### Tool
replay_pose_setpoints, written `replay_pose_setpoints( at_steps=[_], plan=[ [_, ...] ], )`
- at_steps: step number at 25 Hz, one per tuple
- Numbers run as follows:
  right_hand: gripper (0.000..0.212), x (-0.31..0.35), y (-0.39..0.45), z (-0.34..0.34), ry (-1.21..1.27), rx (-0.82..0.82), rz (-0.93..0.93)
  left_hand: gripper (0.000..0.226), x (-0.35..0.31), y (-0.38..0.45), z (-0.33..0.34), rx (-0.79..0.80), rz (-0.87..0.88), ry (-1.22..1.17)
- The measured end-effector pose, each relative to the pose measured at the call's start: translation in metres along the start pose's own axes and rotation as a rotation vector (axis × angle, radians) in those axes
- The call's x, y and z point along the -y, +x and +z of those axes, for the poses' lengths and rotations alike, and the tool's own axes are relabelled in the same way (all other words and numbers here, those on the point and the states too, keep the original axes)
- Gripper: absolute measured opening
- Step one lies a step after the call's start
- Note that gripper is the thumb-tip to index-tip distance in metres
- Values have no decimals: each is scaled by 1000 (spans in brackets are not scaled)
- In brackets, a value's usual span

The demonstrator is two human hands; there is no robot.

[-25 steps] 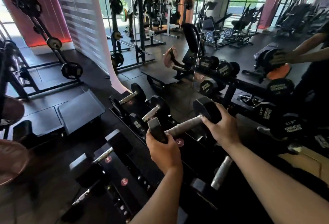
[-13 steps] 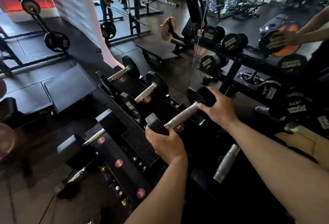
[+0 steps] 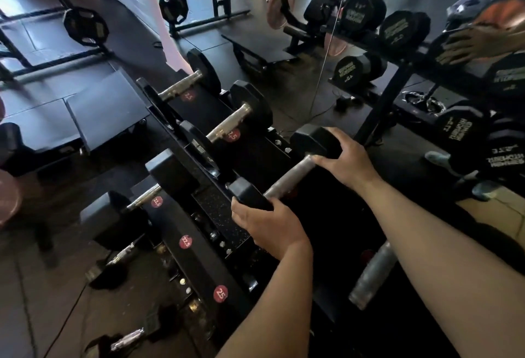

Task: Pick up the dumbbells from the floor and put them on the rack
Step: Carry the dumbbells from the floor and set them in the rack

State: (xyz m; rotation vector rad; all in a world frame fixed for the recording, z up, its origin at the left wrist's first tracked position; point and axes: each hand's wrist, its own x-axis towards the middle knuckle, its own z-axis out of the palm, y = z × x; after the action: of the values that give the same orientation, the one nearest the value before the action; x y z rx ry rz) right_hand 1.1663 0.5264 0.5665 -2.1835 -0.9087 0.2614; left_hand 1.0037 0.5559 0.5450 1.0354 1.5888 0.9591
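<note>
Dim gym, black rubber floor (image 3: pixel 85 295), mirror wall just behind the sloped dumbbell rack (image 3: pixel 199 266). The rack is our landmark.

What changed: a second ago we had the dumbbell (image 3: pixel 287 181) held above the rack's top tier; half a second ago it was lower; now it sits down at the tier, handle angled up toward the mirror. We can't tell if its full weight is on the saddle yet, since the contact is dark. Our read: the placing step is nearly done, and release is what's left for this one.

Fingers: left hand (image 3: pixel 270 227) is curled over the near head, the one at the rack's front edge, with fingers (image 3: pixel 244 210) wrapped under it and the thumb on top. Right hand (image 3: pixel 346 161) cups the far head on the rack's mirror side, thumb running along the end of the handle, fingers (image 3: pixel 341 137) spread over the top face. Both are closed on the heads, not the knurled handle, so it's a two-ended carry grip.

Outward: further along the same tier, two 2.5 dumbbells (image 3: pixel 235 121) are seated in their slots. On the tier below, a larger one sits at the 22.5 mark (image 3: pixel 156 201). At the rack's foot, more dumbbells on the floor (image 3: pixel 125 340) are not yet racked, so the task is partway through.
</note>
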Motion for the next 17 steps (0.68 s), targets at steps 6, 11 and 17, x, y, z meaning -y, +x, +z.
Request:
replay_pose_setpoints(
  at_steps=[6,11,17],
  plan=[
    [57,-3,11,0,11,71,12,61,3,-2,5,-14,4,6],
    [52,6,11,-3,-13,147,100,65,-5,-2,-2,13,-20,-13],
    [72,29,-3,-6,-10,88,130,92,-20,3,-17,113,-82,-21]
  ],
)
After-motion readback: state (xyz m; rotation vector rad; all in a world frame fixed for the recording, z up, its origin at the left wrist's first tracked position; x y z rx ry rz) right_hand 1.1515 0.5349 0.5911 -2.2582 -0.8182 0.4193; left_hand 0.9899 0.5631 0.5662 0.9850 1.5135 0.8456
